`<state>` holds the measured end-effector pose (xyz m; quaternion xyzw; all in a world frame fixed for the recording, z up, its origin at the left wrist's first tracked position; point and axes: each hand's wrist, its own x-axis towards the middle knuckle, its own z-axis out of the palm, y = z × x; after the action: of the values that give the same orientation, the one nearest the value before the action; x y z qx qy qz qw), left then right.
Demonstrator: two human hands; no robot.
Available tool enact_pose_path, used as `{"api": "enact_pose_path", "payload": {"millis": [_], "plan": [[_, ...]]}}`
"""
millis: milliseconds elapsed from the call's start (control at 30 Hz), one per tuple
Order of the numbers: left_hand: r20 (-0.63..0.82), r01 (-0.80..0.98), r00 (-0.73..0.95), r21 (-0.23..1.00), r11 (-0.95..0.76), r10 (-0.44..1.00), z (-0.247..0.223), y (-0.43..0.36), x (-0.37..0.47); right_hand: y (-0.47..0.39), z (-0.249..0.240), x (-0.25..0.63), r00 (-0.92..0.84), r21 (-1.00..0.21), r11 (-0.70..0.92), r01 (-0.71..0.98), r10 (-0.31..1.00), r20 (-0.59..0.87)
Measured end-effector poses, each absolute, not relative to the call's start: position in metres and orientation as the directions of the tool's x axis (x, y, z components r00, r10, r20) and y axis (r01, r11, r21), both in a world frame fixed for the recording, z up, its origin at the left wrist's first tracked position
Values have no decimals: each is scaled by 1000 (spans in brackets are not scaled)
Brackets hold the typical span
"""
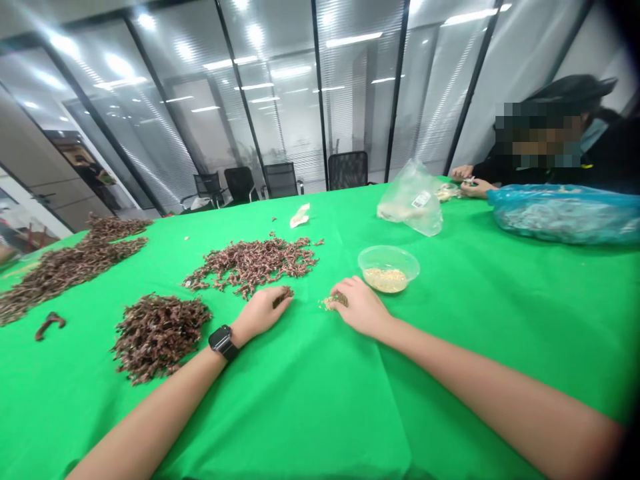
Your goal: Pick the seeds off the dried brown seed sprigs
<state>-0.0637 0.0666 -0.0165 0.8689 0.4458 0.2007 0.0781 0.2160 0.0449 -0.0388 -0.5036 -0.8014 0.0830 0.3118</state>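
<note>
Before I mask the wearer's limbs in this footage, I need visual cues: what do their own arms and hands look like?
Both forearms are bare, and neither the left hand nor the right hand wears a glove. A black smartwatch with a rounded rectangular face sits on the left wrist; the right wrist has none.

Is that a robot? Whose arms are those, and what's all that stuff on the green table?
No robot here! They're a person's bare arms. The camera sits on that person's head, looking forward and down. On the green cloth lie heaps of brown, twisty bits and a clear bowl with yellowish grains inside. Brown bits show between the left hand's thumb and fingers; that wrist wears a black watch. The right hand is at a few loose grains beside the bowl. I can't tell how tightly either hand grips. Another person's hands are farther back, near a blue bag.
</note>
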Motion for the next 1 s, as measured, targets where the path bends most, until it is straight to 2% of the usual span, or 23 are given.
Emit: {"api": "enact_pose_path", "payload": {"millis": [100, 167, 300, 400, 533, 600, 833, 1000], "plan": [[295, 722, 516, 356, -594, 804, -16, 66, -63, 47, -42, 215, -320, -445, 491, 749, 856, 405], [286, 703, 490, 430, -567, 824, -13, 63, -59, 49, -44, 214, -323, -444, 494, 748, 855, 406], [173, 527, 378, 768, -365, 909, -5, 54, -38, 50, -45, 212, -312, -426, 488, 762, 853, 419], [-12, 353, 446, 921, -164, 895, -4, 46, -16, 50, -45, 211, -300, -422, 484, 767, 851, 430], [-132, 224, 426, 974, 37, 895, -13, 41, 2, 49, -45, 211, -252, -472, 466, 748, 858, 447], [-146, 179, 379, 980, 82, 914, -19, 41, 5, 49, -45, 211, -229, -502, 454, 736, 865, 447], [-76, 155, 341, 988, 24, 937, -28, 41, 4, 53, -50, 212, -177, -593, 424, 684, 885, 430], [-83, 152, 383, 988, 26, 920, -26, 38, 4, 55, -53, 213, -133, -672, 416, 613, 893, 430]]}}
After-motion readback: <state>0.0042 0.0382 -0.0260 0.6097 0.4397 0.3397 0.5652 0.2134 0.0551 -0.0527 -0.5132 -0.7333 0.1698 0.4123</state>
